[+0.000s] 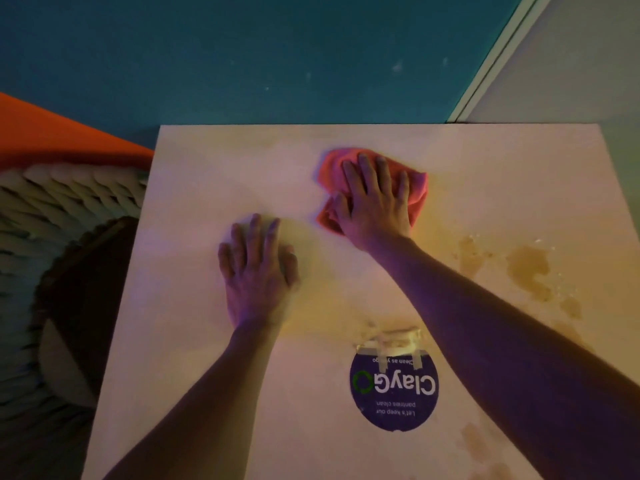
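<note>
Pale surface [194, 188]: right hand [375, 206], fingers spread flat, presses pink cloth [419, 192]; brown spill [530, 268] lies lower right of it; left hand [258, 271] flat, farther off.

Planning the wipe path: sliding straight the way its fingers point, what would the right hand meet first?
Likely nothing: beyond the right hand and its red cloth lies bare table up to the far edge; the spill sits aside.

The pale counter [194, 341] carries a round purple sticker [393, 393], a pink cloth [419, 190] crumpled beyond the sticker, a left hand [258, 268] flat beyond-left of it, and brownish stains [528, 268] to its right.
</note>
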Tool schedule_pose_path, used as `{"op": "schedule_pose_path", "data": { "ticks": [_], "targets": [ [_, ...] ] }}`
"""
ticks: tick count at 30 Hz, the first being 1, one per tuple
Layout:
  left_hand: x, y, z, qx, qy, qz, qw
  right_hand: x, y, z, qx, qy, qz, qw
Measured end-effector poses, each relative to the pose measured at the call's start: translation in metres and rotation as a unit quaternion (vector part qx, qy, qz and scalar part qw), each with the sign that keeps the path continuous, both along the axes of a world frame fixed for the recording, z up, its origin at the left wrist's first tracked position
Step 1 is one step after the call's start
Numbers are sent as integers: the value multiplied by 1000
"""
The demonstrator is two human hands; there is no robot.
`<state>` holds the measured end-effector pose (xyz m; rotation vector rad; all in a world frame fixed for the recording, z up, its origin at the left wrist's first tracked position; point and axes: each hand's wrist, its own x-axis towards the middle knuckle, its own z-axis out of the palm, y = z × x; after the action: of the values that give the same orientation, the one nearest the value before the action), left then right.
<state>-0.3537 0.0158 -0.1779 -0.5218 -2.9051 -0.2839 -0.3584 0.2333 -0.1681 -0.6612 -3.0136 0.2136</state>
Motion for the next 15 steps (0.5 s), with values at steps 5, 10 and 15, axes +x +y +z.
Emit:
{"op": "schedule_pose_path", "data": {
  "ticks": [5,10,15],
  "targets": [
    [-1,1,1,5,-14,-2,1000,-53,3,0,-8,-20,-2,1000],
    [-1,-2,0,5,-11,-10,1000,-43,1,0,-2,-4,0,1000],
    [-3,-5,-5,12,7,-11,1000,22,-14,-1,-2,31,-5,999]
  ]
}}
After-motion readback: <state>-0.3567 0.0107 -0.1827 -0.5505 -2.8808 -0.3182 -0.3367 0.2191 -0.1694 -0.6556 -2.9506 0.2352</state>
